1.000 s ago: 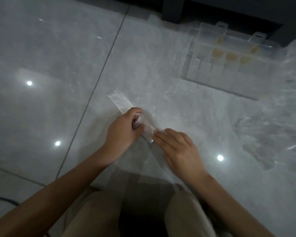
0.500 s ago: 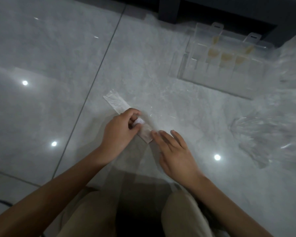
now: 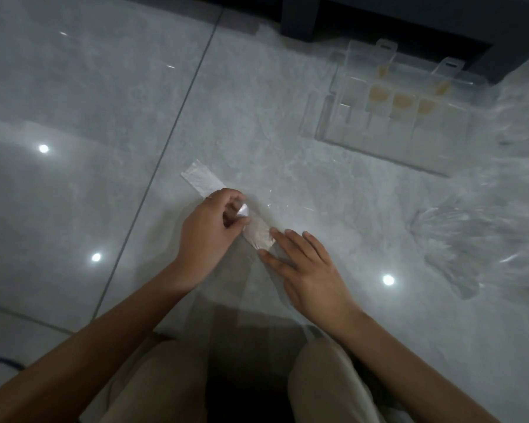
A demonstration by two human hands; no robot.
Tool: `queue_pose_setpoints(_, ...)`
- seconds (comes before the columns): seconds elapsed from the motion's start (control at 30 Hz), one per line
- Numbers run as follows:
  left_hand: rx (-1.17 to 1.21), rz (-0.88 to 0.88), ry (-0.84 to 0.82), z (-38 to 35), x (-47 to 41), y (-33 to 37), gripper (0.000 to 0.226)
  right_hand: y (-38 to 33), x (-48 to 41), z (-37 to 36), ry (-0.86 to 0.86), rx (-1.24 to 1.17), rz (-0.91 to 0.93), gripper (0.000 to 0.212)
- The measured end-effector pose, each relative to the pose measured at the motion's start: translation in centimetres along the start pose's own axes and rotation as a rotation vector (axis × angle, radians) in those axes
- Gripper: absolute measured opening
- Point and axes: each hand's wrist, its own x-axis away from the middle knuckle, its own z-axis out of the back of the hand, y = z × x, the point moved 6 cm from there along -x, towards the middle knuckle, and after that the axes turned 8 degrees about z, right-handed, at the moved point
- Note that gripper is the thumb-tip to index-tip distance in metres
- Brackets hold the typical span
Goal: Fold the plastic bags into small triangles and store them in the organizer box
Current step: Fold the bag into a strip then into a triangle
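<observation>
Plastic bag (image 3: pixel 258 236), folded into a narrow strip, lies on the floor (image 3: pixel 104 87). Right hand (image 3: pixel 306 270) pins its near end with straight, spread fingers; left hand (image 3: pixel 208 233) pinches a fold mid-strip. Judged: triangle folding begun; next, crease firmly. Organizer box (image 3: pixel 394 129) stands open beyond.

I see glossy grey marble-look floor tiles (image 3: pixel 89 87), a dark grout line (image 3: pixel 180 108) running diagonally, three ceiling-light reflections (image 3: pixel 388 279), and dark furniture (image 3: pixel 409 19) along the top edge.
</observation>
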Motion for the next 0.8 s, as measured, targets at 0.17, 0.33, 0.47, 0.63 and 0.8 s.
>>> queue_pose_setpoints(0.17,-0.37,-0.584,0.038,-0.3,1.9,1.7,0.04,-0.1,-0.3,0.1,0.015,0.002,-0.004,0.045)
queue_pose_setpoints(0.33,-0.658,-0.747,-0.207,-3.1,4.7,-0.1,0.059,-0.3,-0.8,0.3,0.029,-0.006,-0.017,0.044)
queue_pose_setpoints(0.47,-0.705,-0.608,-0.242,-2.1,3.9,-1.6,0.066,0.0,-0.6,0.3,0.032,-0.047,-0.019,0.042)
queue_pose_setpoints(0.63,-0.694,-0.591,-0.262,-2.0,3.5,-1.5,0.067,0.6,-0.7,0.7,0.105,0.001,0.069,0.037)
queue_pose_setpoints(0.8,-0.7,-0.617,-0.273,-1.9,3.1,-2.0,0.069,2.6,-2.0,2.3,0.216,0.079,0.249,0.026)
